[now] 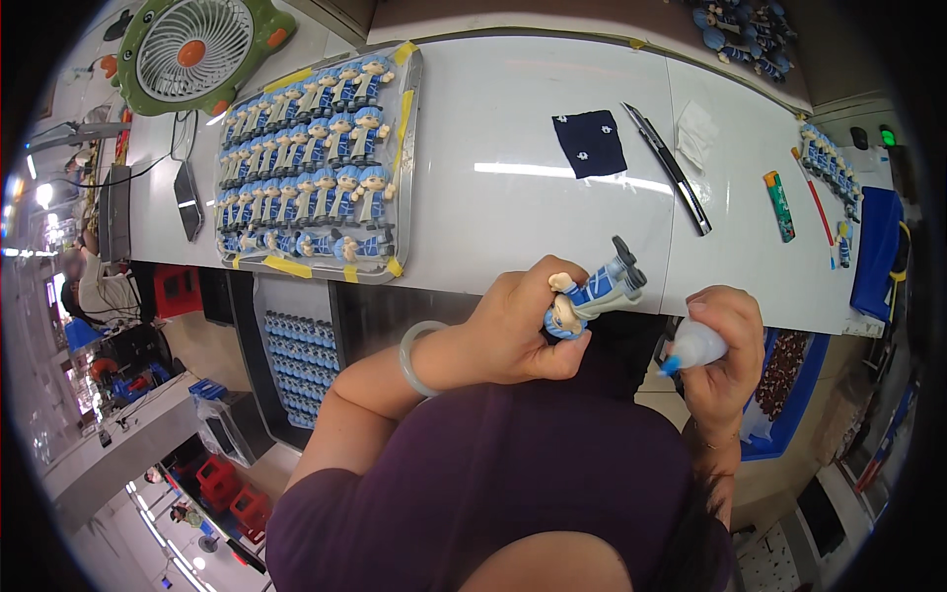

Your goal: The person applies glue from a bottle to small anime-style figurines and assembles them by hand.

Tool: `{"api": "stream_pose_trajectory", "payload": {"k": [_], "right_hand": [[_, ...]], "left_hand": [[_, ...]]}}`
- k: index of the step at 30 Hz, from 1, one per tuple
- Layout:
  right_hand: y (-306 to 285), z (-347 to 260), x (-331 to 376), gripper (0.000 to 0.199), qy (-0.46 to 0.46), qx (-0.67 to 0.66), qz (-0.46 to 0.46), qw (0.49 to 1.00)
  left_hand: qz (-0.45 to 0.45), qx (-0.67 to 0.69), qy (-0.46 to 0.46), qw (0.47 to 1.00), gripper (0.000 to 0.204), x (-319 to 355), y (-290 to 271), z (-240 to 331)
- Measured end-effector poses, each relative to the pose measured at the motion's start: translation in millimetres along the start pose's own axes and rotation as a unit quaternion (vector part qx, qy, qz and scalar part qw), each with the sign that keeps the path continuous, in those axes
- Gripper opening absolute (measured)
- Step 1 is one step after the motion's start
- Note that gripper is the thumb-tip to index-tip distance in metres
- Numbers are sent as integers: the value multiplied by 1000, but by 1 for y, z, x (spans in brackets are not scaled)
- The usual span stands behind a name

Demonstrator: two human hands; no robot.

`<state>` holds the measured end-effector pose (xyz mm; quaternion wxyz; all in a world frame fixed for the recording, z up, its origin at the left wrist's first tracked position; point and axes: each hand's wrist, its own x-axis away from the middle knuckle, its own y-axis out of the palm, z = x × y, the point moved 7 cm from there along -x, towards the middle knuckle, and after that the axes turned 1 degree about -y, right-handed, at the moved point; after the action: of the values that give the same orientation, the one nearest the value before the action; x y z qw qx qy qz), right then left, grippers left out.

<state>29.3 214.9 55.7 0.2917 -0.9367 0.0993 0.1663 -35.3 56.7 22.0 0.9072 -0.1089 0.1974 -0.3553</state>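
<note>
In my left hand [523,326] is a small figurine [594,294] with blue hair and blue clothes, pinched by its head between thumb and fingers, its dark feet pointing up and away. My right hand [728,340] is wrapped round a white squeeze bottle [698,343] with a blue tip, which points down and to the left. Both hands are above the near edge of the white table [493,217], apart from each other. To the left, a tray [408,197] edged with yellow tape holds rows of like figurines [326,148].
On the table lie a dark patterned cloth [589,144], a craft knife [671,170], a white tissue [697,133], a green lighter [778,206] and a thin red brush [813,202]. More figurines [829,163] stand at right. A green fan [192,54] is far left; a blue bin [799,414] sits below right.
</note>
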Motion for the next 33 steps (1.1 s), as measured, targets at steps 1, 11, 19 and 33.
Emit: {"api": "stream_pose_trajectory", "payload": {"k": [1,11,19,33], "right_hand": [[0,0,0,35,0,0,0,1000],[-11,-18,3,37,-96,192,56,975],[-9,-19,5,35,-97,201,53,973],[-8,-19,7,35,-90,216,34,972]], "left_hand": [[0,0,0,1000,36,-1,1,0],[0,21,20,1000,40,-4,1,8],[-33,62,32,997,43,1,5,4],[-38,70,29,996,44,2,9,4]]}}
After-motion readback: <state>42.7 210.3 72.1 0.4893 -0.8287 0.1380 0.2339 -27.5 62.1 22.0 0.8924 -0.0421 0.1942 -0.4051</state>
